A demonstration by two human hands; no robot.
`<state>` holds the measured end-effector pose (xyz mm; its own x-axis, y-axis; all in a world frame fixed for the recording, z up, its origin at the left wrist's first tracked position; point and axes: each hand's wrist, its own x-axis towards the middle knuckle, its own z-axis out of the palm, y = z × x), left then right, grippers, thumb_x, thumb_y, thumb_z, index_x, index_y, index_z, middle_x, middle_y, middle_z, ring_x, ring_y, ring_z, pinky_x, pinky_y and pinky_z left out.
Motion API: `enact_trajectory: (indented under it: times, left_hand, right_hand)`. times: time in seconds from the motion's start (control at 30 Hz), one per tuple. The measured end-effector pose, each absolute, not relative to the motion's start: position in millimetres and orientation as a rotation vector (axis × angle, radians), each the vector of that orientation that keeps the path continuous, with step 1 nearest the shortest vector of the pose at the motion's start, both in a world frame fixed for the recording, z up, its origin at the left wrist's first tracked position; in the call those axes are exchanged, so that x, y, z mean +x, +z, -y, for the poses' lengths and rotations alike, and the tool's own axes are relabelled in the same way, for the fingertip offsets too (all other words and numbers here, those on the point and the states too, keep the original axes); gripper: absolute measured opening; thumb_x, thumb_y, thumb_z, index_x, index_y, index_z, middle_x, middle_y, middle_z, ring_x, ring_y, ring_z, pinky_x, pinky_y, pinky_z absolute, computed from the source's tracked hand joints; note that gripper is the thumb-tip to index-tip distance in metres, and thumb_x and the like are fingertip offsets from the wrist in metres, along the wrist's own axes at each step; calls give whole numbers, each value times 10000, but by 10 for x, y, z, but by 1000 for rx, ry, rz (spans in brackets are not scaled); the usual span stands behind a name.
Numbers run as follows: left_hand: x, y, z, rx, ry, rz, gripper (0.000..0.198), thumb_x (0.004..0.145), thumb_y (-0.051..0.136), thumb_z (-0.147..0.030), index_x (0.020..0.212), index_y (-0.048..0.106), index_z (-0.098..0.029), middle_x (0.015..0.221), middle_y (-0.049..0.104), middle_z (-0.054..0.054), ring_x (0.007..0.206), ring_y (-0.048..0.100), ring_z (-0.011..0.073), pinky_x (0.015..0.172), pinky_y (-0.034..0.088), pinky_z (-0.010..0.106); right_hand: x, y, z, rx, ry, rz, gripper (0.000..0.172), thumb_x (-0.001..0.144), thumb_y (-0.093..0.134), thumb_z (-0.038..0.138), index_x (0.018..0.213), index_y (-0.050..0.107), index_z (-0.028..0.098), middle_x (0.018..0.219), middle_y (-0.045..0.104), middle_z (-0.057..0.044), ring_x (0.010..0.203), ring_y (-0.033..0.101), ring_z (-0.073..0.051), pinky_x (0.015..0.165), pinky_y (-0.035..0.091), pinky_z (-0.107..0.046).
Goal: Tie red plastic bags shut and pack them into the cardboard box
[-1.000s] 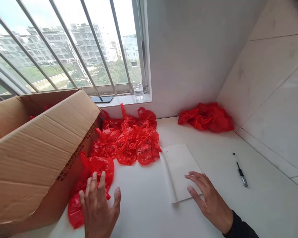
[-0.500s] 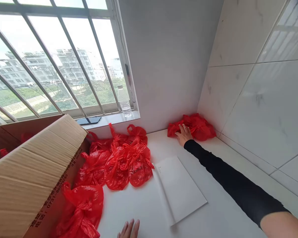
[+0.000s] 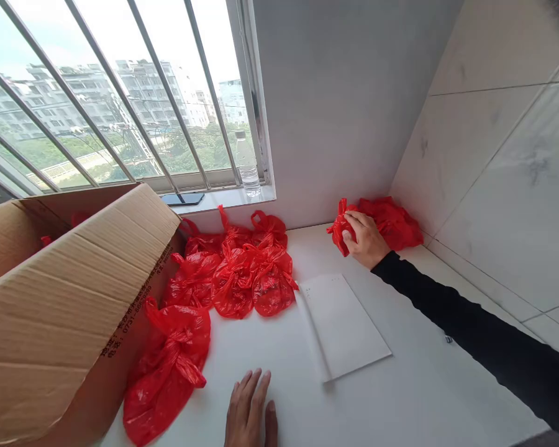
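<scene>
My right hand (image 3: 366,238) reaches across the white counter to the far right corner, fingers closed round an empty red plastic bag (image 3: 341,231) at the edge of a crumpled pile of red bags (image 3: 393,221). My left hand (image 3: 250,411) lies flat on the counter at the bottom, fingers stretched out, holding nothing. A tied, filled red bag (image 3: 166,371) lies just left of that hand. Several more filled red bags (image 3: 242,273) cluster under the window. A white booklet (image 3: 343,325) lies between my hands.
A large open cardboard box (image 3: 60,298) fills the left side, its flap raised. On the window sill stand a water bottle (image 3: 247,164) and a dark phone (image 3: 182,198). A tiled wall (image 3: 498,161) bounds the counter on the right.
My right hand left the booklet, stretched to the corner pile and closed on a red bag, lifting its edge. My left hand drew back from the near filled bag to the counter's front.
</scene>
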<state>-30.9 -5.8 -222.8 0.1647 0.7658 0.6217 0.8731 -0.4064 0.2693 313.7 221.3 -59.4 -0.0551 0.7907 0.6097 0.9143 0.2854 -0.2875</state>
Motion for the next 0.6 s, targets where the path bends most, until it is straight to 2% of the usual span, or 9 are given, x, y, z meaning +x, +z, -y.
enact_trajectory:
  times: [0.07,0.17,0.27,0.37,0.47,0.6]
  left_hand:
    - [-250,-2031,131,-2353,-1055,1712,504,935,510,-145,1421,467,-271,1376,557,94,1301,519,279,1082,461,505]
    - [-138,-1828,195,-2301,-1196,1881,418,954,497,-162,1362,520,-249,1331,577,94,1255,548,244,1030,506,446]
    - [-18,-1752,260,-2195,-1359,2032,358,977,453,-155,1316,542,-226,1230,631,86,1162,600,209,969,531,388]
    - [57,-1727,365,-2157,-1431,2158,332,987,435,-172,1289,563,-229,1213,648,80,1135,615,208,937,535,374]
    - [62,-1687,465,-2119,-1460,2236,314,985,459,-198,1272,581,-233,1219,651,71,1149,607,208,950,520,367]
    - [61,-1606,502,-2064,-1471,2243,317,966,520,-203,1273,591,-230,1233,649,66,1171,596,197,1008,478,353]
  right_hand:
    - [2984,-543,-1786,-1403,-147,1918,468,949,437,258,1401,475,140,1422,487,-154,1356,434,-304,1151,370,-518]
    - [2701,-600,-1102,-1253,31,1998,476,957,436,268,1430,442,218,1414,504,-97,1341,465,-258,1147,406,-473]
    - [2427,-903,-449,-1140,356,2042,521,957,441,202,1472,381,240,1445,464,-93,1371,433,-241,1148,421,-447]
    - [2261,-1304,93,-1119,544,2147,567,947,425,133,1498,326,222,1455,443,-108,1368,435,-216,1131,448,-395]
    - [2243,-1431,406,-1139,646,2160,454,942,450,138,1379,472,256,1380,496,-107,1291,510,-224,1045,518,-390]
    - [2305,-922,489,-1215,731,1899,213,950,542,286,1141,618,343,1199,589,-72,1142,602,-234,927,566,-397]
